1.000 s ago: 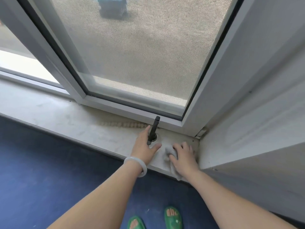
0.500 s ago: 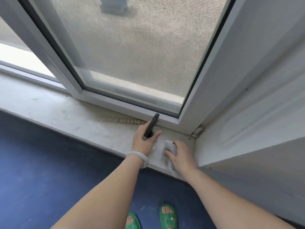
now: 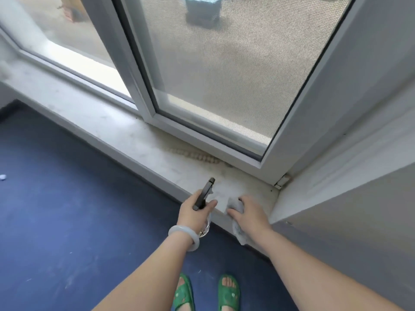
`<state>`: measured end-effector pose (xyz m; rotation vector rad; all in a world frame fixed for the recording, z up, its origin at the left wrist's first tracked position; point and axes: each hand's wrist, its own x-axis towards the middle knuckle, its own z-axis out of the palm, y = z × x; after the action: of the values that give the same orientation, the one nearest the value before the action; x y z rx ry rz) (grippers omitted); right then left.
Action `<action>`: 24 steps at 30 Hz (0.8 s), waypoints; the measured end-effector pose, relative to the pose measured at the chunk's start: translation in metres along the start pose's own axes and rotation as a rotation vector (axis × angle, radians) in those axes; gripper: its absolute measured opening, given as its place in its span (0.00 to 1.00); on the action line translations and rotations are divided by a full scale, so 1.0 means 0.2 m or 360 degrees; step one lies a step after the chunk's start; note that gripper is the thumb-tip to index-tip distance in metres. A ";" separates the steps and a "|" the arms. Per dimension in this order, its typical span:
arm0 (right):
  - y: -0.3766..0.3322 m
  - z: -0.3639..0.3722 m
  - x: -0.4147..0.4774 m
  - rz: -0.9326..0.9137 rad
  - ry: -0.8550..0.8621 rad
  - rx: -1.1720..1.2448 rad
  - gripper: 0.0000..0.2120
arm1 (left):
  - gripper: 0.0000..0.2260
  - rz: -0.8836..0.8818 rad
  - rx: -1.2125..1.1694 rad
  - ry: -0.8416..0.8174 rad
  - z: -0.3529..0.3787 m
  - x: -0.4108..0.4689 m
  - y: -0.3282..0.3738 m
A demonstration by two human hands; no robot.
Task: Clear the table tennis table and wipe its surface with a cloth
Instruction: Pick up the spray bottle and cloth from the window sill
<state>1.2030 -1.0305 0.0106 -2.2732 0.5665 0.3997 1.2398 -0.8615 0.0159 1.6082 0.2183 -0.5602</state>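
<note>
Lifted off the sill (image 3: 134,140) since the last frame, what I take to be a spray bottle (image 3: 204,195) hangs tilted in my left hand (image 3: 195,214), fingers curled round its neck, while my right hand (image 3: 251,215) grips the bunched grey cloth (image 3: 234,204) against the sill's front edge.

A smooth, pale bangle (image 3: 184,237) is worn at the wrist of the left hand (image 3: 193,213). Below the bangle, green open-toed sandals (image 3: 228,292) are worn; both forearms (image 3: 143,272) are left bare.
</note>
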 end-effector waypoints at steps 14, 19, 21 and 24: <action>-0.32 0.24 -0.29 -0.0654 -0.0621 -0.0406 0.13 | 0.05 -0.0116 0.0001 0.0818 -0.28 -0.81 -0.32; -0.44 0.47 -0.57 -0.0986 -0.0823 -0.0598 0.16 | 0.06 -0.0184 -0.0049 0.1161 -0.38 -1.26 -0.56; -0.48 0.57 -0.72 -0.1139 -0.0886 -0.0690 0.16 | 0.06 -0.0212 -0.0050 0.1326 -0.41 -1.46 -0.65; -0.50 0.70 -1.00 -0.1359 -0.0998 -0.0783 0.15 | 0.05 -0.0268 -0.0047 0.1565 -0.43 -1.79 -0.77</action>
<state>1.0671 -0.8100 0.0638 -2.3886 -0.8784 0.8064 0.8806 -0.6921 0.0534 1.7320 1.0878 0.1581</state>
